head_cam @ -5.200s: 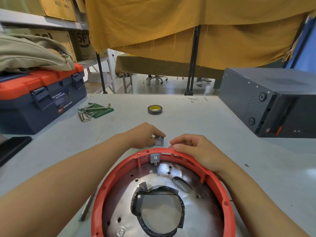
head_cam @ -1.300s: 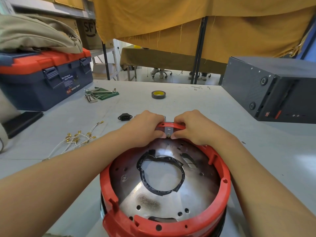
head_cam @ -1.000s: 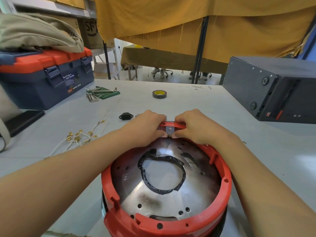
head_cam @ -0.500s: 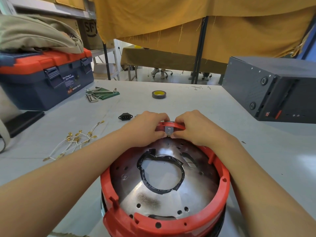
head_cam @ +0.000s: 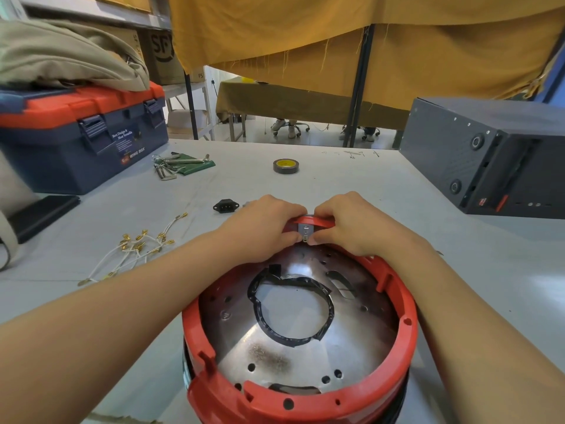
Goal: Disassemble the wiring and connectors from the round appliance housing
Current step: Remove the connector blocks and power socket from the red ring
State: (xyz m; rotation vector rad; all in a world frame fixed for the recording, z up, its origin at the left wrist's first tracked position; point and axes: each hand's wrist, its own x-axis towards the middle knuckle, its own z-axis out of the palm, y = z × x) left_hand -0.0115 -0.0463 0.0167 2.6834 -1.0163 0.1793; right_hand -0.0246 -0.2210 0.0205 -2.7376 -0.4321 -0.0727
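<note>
**Both hands on the clip at the housing's far rim**

The housing [head_cam: 301,332] sits on the table [head_cam: 382,191] close in front of me, red rim up, its shiny metal plate bare inside with a ragged black-taped hole in the middle. My left hand [head_cam: 263,224] and right hand [head_cam: 351,221] meet at the far edge of the rim, fingers curled over it, thumbs pinching a small grey metal clip [head_cam: 305,231] from either side on the rim's inner face.

Beyond my hands the table lies open up to a tape roll [head_cam: 285,165]. To my left, a bundle of white wires [head_cam: 134,249] with brass terminals lies loose, well apart from the housing, and a black socket [head_cam: 225,206] sits just beside my left hand. Farther left are hex keys [head_cam: 174,165] on a green pouch.

A dark grey box [head_cam: 489,154] crowds the right far corner. A blue toolbox [head_cam: 79,139] with a red lid stands shut at the left, a beige bag [head_cam: 61,56] on top. Yellow cloth [head_cam: 336,32] hangs behind the table.
</note>
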